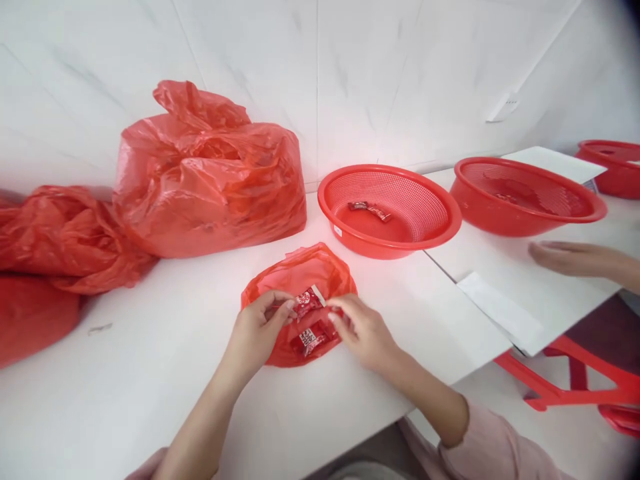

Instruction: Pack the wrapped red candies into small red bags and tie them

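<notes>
A small red plastic bag (345, 272) lies spread on the white table in front of me. Over it, my left hand (263, 323) pinches the left end of a red snack packet (309, 301) between thumb and fingers. My right hand (365, 330) is closed close to the packet's white right end, its fingertips bent together at the bag's right side; what they grip is unclear. A second red snack packet (311, 339) with a white patch lies on the bag below the first.
A red mesh basket (390, 250) with two small packets stands behind right, another red basket (525, 217) beyond it. Large red bags (210, 193) fill the left back. Another person's hand (575, 260) is at right, near a white strip (495, 303). Red stool (565, 380) below.
</notes>
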A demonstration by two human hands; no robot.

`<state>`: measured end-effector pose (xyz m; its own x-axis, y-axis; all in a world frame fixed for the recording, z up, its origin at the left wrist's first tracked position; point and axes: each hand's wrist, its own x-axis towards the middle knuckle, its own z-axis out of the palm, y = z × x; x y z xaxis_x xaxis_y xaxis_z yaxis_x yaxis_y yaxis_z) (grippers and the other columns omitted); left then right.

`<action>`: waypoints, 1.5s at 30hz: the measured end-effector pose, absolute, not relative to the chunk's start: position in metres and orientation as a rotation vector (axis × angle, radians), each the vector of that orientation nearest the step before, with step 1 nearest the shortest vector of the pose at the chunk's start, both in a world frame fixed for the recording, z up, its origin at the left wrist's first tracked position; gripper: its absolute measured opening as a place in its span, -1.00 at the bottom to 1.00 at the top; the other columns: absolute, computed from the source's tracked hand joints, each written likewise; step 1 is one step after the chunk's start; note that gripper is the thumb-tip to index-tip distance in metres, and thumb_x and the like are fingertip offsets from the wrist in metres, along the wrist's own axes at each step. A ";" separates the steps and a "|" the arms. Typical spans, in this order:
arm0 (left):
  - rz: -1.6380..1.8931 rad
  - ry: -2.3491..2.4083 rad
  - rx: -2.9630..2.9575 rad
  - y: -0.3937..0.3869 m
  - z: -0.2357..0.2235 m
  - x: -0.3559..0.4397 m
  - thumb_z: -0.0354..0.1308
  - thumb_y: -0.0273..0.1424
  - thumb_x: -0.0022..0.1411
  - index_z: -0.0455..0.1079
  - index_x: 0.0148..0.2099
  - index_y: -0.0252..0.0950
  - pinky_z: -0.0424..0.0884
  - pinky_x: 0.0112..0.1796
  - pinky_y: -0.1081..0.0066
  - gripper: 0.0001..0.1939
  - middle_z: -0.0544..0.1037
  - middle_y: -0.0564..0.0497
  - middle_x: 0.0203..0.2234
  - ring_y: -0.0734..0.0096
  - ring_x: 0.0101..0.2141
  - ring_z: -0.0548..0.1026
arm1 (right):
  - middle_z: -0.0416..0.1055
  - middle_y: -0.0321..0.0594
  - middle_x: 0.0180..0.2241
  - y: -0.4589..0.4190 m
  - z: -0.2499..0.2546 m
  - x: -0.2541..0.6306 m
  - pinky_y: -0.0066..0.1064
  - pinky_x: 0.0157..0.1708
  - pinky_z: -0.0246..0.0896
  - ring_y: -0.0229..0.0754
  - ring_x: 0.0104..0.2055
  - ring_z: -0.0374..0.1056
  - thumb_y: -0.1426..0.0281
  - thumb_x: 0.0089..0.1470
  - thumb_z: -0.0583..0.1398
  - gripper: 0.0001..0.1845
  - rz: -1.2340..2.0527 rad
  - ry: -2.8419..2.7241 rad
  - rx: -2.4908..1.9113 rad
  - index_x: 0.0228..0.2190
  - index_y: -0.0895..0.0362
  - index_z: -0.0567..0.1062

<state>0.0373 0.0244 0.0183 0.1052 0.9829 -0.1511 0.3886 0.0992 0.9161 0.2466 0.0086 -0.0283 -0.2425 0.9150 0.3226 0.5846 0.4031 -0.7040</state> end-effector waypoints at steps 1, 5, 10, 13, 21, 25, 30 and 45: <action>0.746 1.455 1.496 0.022 0.020 0.037 0.10 -0.13 0.26 0.45 -0.23 -0.19 0.41 -0.17 0.32 -0.74 0.58 0.03 -0.29 0.23 -0.24 0.53 | 0.49 -0.12 -0.19 0.011 -0.025 0.257 -0.38 -0.31 0.34 -0.18 -0.26 0.43 0.30 0.27 0.05 -0.76 0.583 -1.884 -1.307 -0.12 0.06 0.46; 0.411 1.444 1.718 0.009 0.026 0.038 0.20 -0.22 0.17 0.52 -0.27 -0.14 0.36 -0.22 0.26 -0.85 0.59 0.01 -0.25 0.12 -0.23 0.51 | 0.50 -0.14 -0.18 0.023 -0.010 0.353 -0.31 -0.29 0.32 -0.16 -0.31 0.40 0.21 0.20 0.09 -0.73 0.323 -1.713 -1.682 -0.20 0.06 0.50; 0.245 1.497 1.915 0.001 0.020 0.045 0.23 -0.38 0.08 0.49 0.01 -0.15 0.35 -0.18 0.18 -0.60 0.54 -0.10 -0.11 -0.04 -0.07 0.47 | 0.38 0.06 0.07 0.015 -0.031 0.480 0.07 -0.14 0.26 0.30 -0.01 0.30 0.04 0.05 0.14 -0.41 -0.056 -1.541 -2.472 0.03 0.08 0.48; 0.193 1.515 1.953 0.001 0.015 0.048 0.15 -0.45 0.12 0.47 0.02 -0.19 0.36 -0.18 0.21 -0.62 0.53 -0.11 -0.11 0.05 -0.10 0.48 | 0.41 0.08 0.03 0.002 -0.055 0.501 0.05 -0.14 0.26 0.30 0.01 0.29 0.10 0.10 0.05 -0.46 -0.045 -1.457 -2.531 -0.03 0.14 0.51; 0.504 1.192 1.316 0.013 0.019 0.031 0.24 -0.26 0.17 0.45 -0.06 -0.18 0.41 -0.14 0.31 -0.72 0.53 -0.01 -0.13 0.28 -0.18 0.49 | 0.53 -0.10 -0.20 -0.002 -0.023 0.436 -0.15 -0.20 0.32 -0.04 -0.30 0.43 0.14 0.00 0.21 -0.71 0.139 -1.107 -2.121 -0.29 0.05 0.54; 0.741 0.901 0.809 0.015 0.023 0.030 0.32 -0.19 0.10 0.49 -0.08 -0.25 0.49 -0.23 0.36 -0.63 0.54 -0.01 -0.24 0.42 -0.37 0.51 | 0.55 -0.18 -0.30 -0.003 0.016 0.335 -0.29 -0.28 0.37 -0.11 -0.30 0.47 0.18 0.05 0.28 -0.75 0.347 -1.211 -1.504 -0.27 0.06 0.55; 0.847 0.884 0.712 0.013 0.019 0.037 0.35 -0.21 0.10 0.57 -0.20 -0.33 0.49 -0.26 0.43 -0.70 0.59 -0.05 -0.37 0.39 -0.36 0.51 | 0.51 -0.14 -0.05 0.007 0.021 0.223 -0.24 0.01 0.31 -0.09 0.03 0.41 0.38 0.18 0.19 -0.90 0.587 -1.754 -0.914 -0.32 0.07 0.54; 0.887 0.929 1.019 0.008 0.020 0.047 0.23 -0.18 0.23 0.56 -0.03 -0.22 0.40 -0.24 0.43 -0.67 0.62 -0.04 -0.13 0.34 -0.25 0.54 | 0.38 -0.32 -0.51 0.024 0.001 0.203 -0.50 -0.47 0.19 -0.32 -0.47 0.28 0.10 0.04 0.28 -0.64 1.317 -1.177 -1.106 -0.50 0.14 0.46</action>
